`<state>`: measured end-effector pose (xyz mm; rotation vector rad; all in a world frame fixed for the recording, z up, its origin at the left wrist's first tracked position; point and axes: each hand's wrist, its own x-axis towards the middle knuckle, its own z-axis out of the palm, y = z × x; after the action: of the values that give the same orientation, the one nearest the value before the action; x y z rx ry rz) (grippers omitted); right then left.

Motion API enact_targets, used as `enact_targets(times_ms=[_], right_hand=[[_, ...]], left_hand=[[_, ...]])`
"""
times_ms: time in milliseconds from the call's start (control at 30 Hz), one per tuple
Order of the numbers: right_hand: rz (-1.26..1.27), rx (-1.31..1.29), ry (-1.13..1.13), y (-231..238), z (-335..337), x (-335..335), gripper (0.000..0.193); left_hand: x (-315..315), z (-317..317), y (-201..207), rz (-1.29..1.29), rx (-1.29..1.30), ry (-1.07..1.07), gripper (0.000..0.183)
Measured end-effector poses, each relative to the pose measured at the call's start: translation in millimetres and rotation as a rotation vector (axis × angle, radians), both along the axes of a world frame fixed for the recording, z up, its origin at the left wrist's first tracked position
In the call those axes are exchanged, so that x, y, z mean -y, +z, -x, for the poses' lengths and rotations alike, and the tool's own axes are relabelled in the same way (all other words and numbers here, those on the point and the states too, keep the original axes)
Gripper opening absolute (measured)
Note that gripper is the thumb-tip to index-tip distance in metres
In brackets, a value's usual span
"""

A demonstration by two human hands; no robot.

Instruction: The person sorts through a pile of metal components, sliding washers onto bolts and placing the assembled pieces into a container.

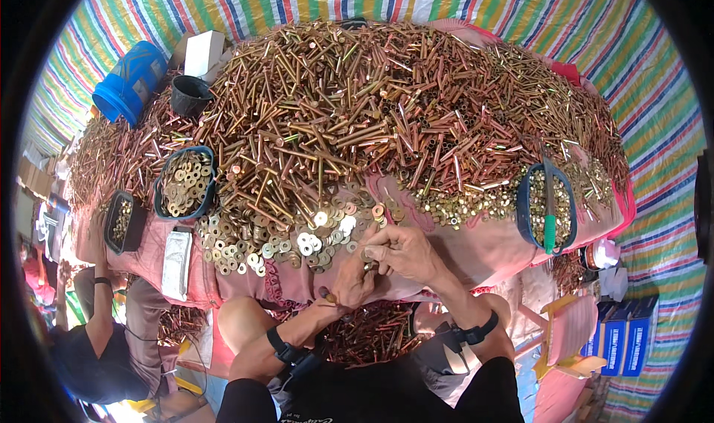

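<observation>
My left hand (351, 282) and my right hand (400, 250) meet at the near edge of a pink cloth-covered table (476, 255). The left fingers pinch a thin brass bolt with small parts on it. The right fingertips press against the same spot, gripping a small washer or nut; I cannot tell which. Just beyond the hands lies a spread of loose washers (297, 237), brass and silver. Behind it rises a big heap of brass and copper bolts (387, 103).
A dark bowl of washers (186, 183) sits at the left, a smaller tub (123, 222) beside it. A blue bowl of nuts with a green-handled tool (549, 207) stands at the right. Another person (97, 334) sits at lower left. Blue boxes (621, 337) are at lower right. More bolts lie in my lap (372, 334).
</observation>
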<state>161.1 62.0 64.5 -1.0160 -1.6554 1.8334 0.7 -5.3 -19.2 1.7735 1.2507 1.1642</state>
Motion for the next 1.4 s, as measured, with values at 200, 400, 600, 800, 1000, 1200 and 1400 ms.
enact_targets(times_ms=[200, 400, 600, 800, 1000, 1200, 1400], right_hand=[[-0.162, 0.009, -0.096, -11.7, -4.5, 2.4, 0.019], [-0.808, 0.376, -0.4, -25.6, -20.7, -41.5, 0.02], [-0.788, 0.792, -0.612, -28.4, -15.4, -84.9, 0.026], [-1.075, 0.818, -0.581, -43.3, -23.2, -91.6, 0.034], [-1.153, 0.889, -0.455, -57.8, -19.0, -98.3, 0.033], [-1.196, 0.854, -0.425, -51.2, -23.4, -91.4, 0.025], [-1.21, 0.812, -0.364, -49.6, -21.2, -90.8, 0.023]], left_hand=[[10.6, 0.9, 10.7, -0.012, 0.018, 0.031, 0.078], [14.6, -0.7, 18.7, 0.104, 0.091, 0.126, 0.074], [10.9, -6.7, 14.8, 0.041, 0.12, 0.086, 0.063], [5.3, -10.9, 4.5, 0.048, 0.144, 0.118, 0.062], [9.1, -7.0, 0.9, 0.076, 0.116, 0.107, 0.055], [5.8, -13.2, -6.3, 0.001, 0.186, 0.108, 0.044], [6.4, -12.4, 4.5, -0.015, 0.214, 0.095, 0.04]])
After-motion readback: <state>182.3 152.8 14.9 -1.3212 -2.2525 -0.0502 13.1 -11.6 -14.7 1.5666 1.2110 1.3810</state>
